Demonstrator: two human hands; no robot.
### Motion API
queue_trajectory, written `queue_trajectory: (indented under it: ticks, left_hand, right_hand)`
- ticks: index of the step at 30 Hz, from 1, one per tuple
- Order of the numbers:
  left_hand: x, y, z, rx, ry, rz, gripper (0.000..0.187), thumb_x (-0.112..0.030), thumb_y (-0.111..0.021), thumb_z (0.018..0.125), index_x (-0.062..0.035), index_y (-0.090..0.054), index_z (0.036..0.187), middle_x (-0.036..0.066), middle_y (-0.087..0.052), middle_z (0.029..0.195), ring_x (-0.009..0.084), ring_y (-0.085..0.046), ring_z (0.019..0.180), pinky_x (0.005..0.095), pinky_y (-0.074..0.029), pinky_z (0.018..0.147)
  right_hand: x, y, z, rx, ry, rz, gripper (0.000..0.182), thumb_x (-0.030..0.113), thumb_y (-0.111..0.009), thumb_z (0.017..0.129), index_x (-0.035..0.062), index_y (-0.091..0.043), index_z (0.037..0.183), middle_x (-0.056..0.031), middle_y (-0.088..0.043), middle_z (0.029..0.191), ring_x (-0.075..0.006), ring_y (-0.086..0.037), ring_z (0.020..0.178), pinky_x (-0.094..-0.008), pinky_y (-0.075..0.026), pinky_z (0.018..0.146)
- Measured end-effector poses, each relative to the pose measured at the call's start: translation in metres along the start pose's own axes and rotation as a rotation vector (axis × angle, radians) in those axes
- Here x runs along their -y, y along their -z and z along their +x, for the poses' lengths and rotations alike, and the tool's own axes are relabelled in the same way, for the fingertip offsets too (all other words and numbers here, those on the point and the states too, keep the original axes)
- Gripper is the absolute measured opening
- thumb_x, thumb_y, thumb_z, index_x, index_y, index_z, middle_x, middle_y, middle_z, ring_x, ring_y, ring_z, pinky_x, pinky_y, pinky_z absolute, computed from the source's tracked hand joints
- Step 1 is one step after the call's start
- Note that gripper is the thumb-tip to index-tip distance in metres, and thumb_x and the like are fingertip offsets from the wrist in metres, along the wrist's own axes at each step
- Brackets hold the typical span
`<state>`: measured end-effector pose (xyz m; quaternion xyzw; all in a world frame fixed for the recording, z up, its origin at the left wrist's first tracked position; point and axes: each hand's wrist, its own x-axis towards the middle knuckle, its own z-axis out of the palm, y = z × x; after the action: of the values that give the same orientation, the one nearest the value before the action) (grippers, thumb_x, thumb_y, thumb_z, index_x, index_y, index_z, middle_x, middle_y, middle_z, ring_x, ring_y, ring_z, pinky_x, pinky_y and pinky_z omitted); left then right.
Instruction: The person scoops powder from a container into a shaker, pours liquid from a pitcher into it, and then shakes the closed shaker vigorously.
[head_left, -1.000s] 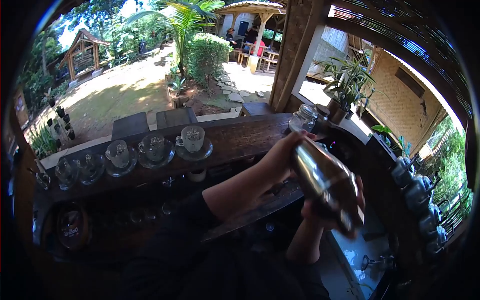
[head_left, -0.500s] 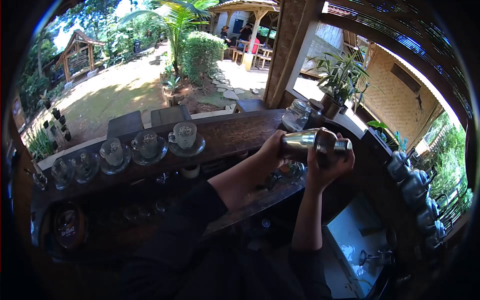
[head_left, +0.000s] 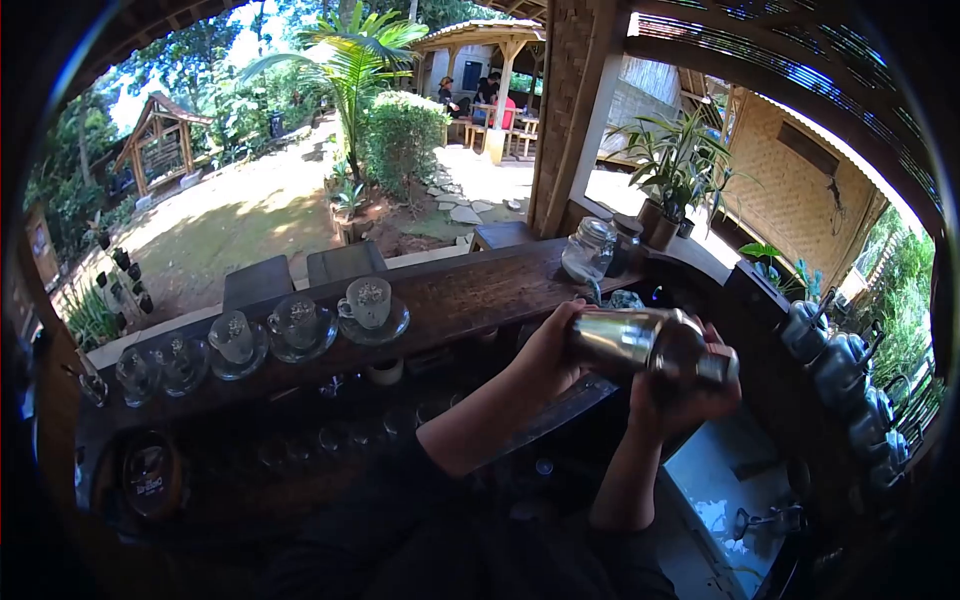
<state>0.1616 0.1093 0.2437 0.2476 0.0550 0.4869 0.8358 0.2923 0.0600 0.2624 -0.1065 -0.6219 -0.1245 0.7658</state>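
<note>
A shiny metal cocktail shaker lies sideways between my hands, held above the inner side of the wooden counter. My left hand is closed round its broad base end. Around the narrower cap end wraps my right hand, somewhat blurred by motion. Just beyond the shaker, a glass jar stands on the counter, with a darker jar beside it.
Glass cups on saucers, such as one cup, line the wooden counter to the left. Several metal kettles stand along the right ledge. A sink lies below right. Potted plants sit behind the jars.
The shaker and both hands have moved down and a little to the right, and the shaker's cap end now tilts lower. The camera view has shifted slightly.
</note>
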Motion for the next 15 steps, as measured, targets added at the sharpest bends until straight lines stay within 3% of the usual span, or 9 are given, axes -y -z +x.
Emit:
queue_trajectory:
  ticks: [2,4,6,7,8,10,12,13,15]
  left_hand:
    - [-0.011,-0.048,-0.035,0.125,-0.06,0.159,0.043,-0.037,-0.052,0.087,-0.0052,-0.048,0.116,0.015,-0.055,0.104,0.0261,-0.057,0.096,0.0405,-0.046,0.088]
    - [-0.015,-0.061,-0.039,0.275,-0.148,0.307,0.043,-0.036,-0.052,0.087,-0.005,-0.047,0.116,0.015,-0.055,0.105,0.0264,-0.057,0.097,0.0418,-0.045,0.089]
    - [-0.018,-0.046,-0.015,0.138,-0.094,0.215,0.044,-0.038,-0.051,0.087,-0.0047,-0.047,0.117,0.016,-0.054,0.107,0.0274,-0.056,0.098,0.0428,-0.045,0.089]
    - [-0.015,-0.021,0.01,0.106,-0.08,0.117,0.046,-0.036,-0.049,0.088,-0.0005,-0.043,0.117,0.019,-0.053,0.11,0.0286,-0.058,0.098,0.0416,-0.05,0.083]
    - [-0.013,0.021,0.046,0.089,0.043,0.013,0.045,-0.034,-0.046,0.089,0.0018,-0.042,0.117,0.02,-0.053,0.112,0.0303,-0.058,0.1,0.0426,-0.049,0.085]
    - [-0.006,0.018,0.041,-0.227,-0.042,0.037,0.046,-0.033,-0.046,0.089,0.0024,-0.041,0.118,0.02,-0.055,0.108,0.0298,-0.059,0.099,0.043,-0.049,0.087]
    - [-0.006,0.001,0.024,-0.086,0.001,0.082,0.045,-0.033,-0.045,0.089,0.0018,-0.044,0.117,0.018,-0.055,0.108,0.03,-0.059,0.099,0.0434,-0.048,0.089]
    - [-0.006,-0.014,0.014,0.079,-0.034,0.082,0.044,-0.036,-0.046,0.089,-0.0003,-0.047,0.116,0.016,-0.053,0.112,0.0303,-0.058,0.101,0.0428,-0.047,0.09]
    - [-0.009,-0.049,-0.01,0.174,-0.104,0.288,0.047,-0.039,-0.048,0.087,-0.001,-0.049,0.114,0.016,-0.057,0.106,0.026,-0.058,0.097,0.0394,-0.046,0.088]
  right_hand:
    - [0.059,0.003,-0.006,-0.009,-0.043,0.069,0.098,0.032,-0.085,0.058,0.019,-0.022,0.132,-0.0141,-0.035,0.13,-0.0296,-0.045,0.117,-0.0434,-0.04,0.101]
    - [0.05,0.003,-0.018,-0.092,-0.016,0.088,0.099,0.035,-0.085,0.058,0.023,-0.021,0.133,-0.0129,-0.035,0.129,-0.0305,-0.045,0.116,-0.0443,-0.043,0.098]
    - [0.035,0.003,-0.008,-0.029,-0.033,0.129,0.099,0.034,-0.083,0.06,0.0245,-0.018,0.134,-0.0139,-0.035,0.128,-0.0327,-0.046,0.115,-0.0465,-0.044,0.096]
    - [0.008,-0.006,0.003,-0.034,0.166,-0.167,0.096,0.028,-0.083,0.061,0.0199,-0.018,0.131,-0.0165,-0.038,0.125,-0.0328,-0.047,0.113,-0.0471,-0.042,0.095]
    - [-0.022,-0.009,0.002,0.004,0.085,-0.158,0.095,0.023,-0.082,0.06,0.0149,-0.018,0.129,-0.0191,-0.04,0.124,-0.0325,-0.047,0.112,-0.0457,-0.04,0.095]
    - [-0.039,-0.018,-0.005,-0.097,-0.349,-0.025,0.092,0.026,-0.083,0.061,0.0123,-0.019,0.125,-0.0221,-0.04,0.125,-0.0335,-0.044,0.115,-0.045,-0.037,0.098]
    - [-0.025,0.0,0.003,0.01,-0.053,-0.012,0.089,0.021,-0.081,0.064,0.0089,-0.019,0.127,-0.0228,-0.036,0.128,-0.0337,-0.039,0.121,-0.0483,-0.035,0.101]
    - [-0.003,-0.004,0.013,0.007,0.105,0.0,0.092,0.028,-0.082,0.063,0.0129,-0.019,0.128,-0.0222,-0.036,0.127,-0.0344,-0.038,0.122,-0.0512,-0.038,0.099]
    - [0.044,0.021,-0.003,0.08,0.048,-0.033,0.099,0.04,-0.084,0.058,0.0291,-0.019,0.132,-0.0113,-0.027,0.135,-0.0356,-0.037,0.123,-0.0529,-0.041,0.098]
